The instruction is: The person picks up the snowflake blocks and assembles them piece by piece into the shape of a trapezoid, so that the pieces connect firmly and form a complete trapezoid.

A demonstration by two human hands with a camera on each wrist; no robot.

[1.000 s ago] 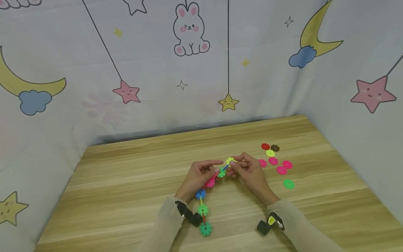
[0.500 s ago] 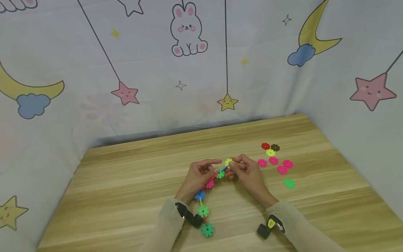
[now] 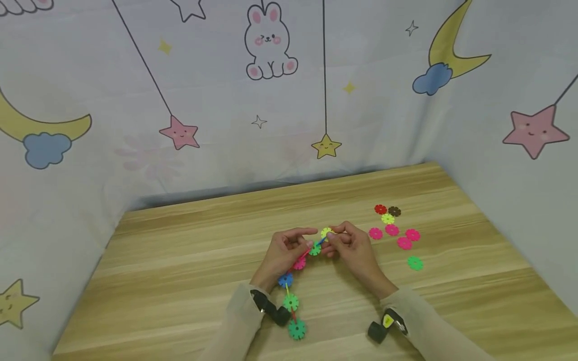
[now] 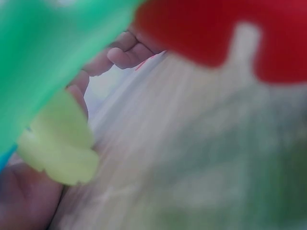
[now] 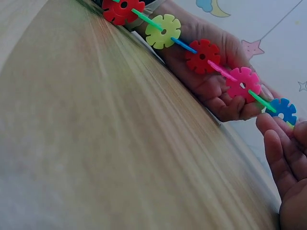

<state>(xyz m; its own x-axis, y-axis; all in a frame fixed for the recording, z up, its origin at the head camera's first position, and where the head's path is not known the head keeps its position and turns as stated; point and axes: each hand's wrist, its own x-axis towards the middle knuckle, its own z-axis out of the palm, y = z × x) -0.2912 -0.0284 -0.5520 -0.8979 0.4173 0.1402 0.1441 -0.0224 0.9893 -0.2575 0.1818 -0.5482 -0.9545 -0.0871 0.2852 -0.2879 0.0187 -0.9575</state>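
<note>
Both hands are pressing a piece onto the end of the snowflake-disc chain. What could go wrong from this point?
The long chain hangs back unsupported toward the table edge, so pushing the yellow-green disc on may bend it and pop a joint apart. The right hand pinches only that small disc, which could slip. A sleeve could scatter the loose discs nearby.

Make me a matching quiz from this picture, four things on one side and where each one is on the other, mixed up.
Things:
1. yellow-green disc
2. dark green disc
3. lone green disc
4. red disc

Places:
A. far end of the loose pile, beside the brown disc
B. pinched in the right hand
C. near end of the chain, between the wrists
D. alone on the table, nearest piece of the loose pile

Pairs: 1-B, 2-C, 3-D, 4-A
</note>
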